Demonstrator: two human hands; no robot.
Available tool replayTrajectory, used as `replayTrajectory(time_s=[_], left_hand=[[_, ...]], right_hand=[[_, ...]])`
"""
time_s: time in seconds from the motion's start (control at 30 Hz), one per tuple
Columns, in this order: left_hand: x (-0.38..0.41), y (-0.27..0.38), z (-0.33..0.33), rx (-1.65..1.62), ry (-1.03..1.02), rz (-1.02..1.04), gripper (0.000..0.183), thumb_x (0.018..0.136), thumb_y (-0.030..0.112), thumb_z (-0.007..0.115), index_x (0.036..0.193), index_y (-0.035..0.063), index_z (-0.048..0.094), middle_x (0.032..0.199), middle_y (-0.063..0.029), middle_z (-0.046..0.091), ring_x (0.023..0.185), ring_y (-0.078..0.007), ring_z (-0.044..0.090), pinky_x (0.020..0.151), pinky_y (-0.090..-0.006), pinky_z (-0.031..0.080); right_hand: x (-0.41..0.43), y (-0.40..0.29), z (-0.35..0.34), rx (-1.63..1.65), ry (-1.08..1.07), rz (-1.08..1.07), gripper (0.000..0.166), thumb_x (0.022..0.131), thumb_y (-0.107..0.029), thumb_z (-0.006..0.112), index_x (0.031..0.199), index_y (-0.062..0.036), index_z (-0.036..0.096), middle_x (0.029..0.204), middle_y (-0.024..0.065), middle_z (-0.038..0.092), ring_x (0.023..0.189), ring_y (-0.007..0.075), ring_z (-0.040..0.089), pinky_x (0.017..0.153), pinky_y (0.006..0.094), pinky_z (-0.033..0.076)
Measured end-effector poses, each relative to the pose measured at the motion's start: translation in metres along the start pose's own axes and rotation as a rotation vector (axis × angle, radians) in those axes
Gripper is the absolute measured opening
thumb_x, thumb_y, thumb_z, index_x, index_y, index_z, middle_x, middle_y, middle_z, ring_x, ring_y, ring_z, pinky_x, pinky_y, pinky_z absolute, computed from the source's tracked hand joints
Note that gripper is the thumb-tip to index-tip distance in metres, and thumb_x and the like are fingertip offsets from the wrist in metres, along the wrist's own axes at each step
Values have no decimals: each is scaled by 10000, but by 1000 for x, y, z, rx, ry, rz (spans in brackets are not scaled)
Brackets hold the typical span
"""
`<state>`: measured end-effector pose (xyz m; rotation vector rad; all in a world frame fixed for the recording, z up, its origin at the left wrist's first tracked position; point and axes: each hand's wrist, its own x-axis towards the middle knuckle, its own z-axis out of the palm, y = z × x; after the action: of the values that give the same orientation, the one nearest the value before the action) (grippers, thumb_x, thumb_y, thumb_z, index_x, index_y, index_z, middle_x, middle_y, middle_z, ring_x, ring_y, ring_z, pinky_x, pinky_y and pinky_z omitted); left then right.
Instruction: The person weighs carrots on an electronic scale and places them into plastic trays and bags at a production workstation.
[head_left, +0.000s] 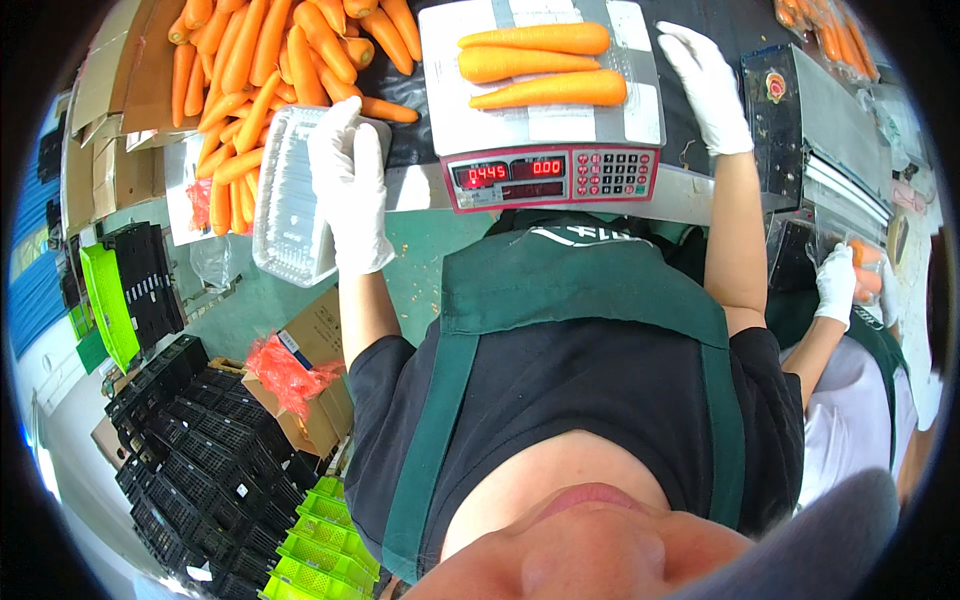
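Note:
My left hand (349, 191), in a white glove, grips a clear plastic tray (289, 202) by its side. The tray is tilted at the left of the scale, and I see nothing in it. Three carrots (536, 64) lie side by side on the platform of the digital scale (555, 131); clear plastic shows around them, perhaps another tray. The scale's display (517, 172) glows with red digits. My right hand (701, 86), also gloved, hovers just right of the platform with nothing in it, its fingers stretched and thumb apart.
Loose carrots (292, 56) are heaped behind the left hand, beside a cardboard box (112, 82). To the right stands a metal-topped machine (832, 127). Beyond it, a co-worker's gloved hand (835, 283) handles bagged carrots (866, 270). Black crates (202, 465) and green crates (322, 547) are stacked at lower left.

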<state>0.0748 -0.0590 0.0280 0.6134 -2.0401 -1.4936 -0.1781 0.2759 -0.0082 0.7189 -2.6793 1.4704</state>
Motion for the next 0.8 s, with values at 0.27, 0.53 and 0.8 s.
replayTrajectory(time_s=[0.27,0.53,0.8], left_hand=[[12,3,-5,-7,-126,-127,427,991,101,669,1397,5,582,1347,-130,628,1245,-189,586,1098,-337,434],[37,-4,13,52,-329,-217,496,1001,152,654,1440,-23,503,1277,-131,632,1098,-149,611,975,-297,505],[55,-28,74,-79,-509,-286,622,914,36,688,1481,10,435,1190,-101,638,846,-134,662,738,-281,567]], right_hand=[[-40,20,-7,-4,-7,132,414,976,-324,698,1320,-93,682,1254,84,704,1107,170,654,1000,309,485],[-24,-31,17,-4,23,-8,226,938,-143,686,1138,-44,719,903,96,729,777,230,683,747,348,563],[-9,-7,51,375,-135,267,413,1076,-343,476,1325,-43,612,1196,136,668,1097,200,601,954,348,494]])
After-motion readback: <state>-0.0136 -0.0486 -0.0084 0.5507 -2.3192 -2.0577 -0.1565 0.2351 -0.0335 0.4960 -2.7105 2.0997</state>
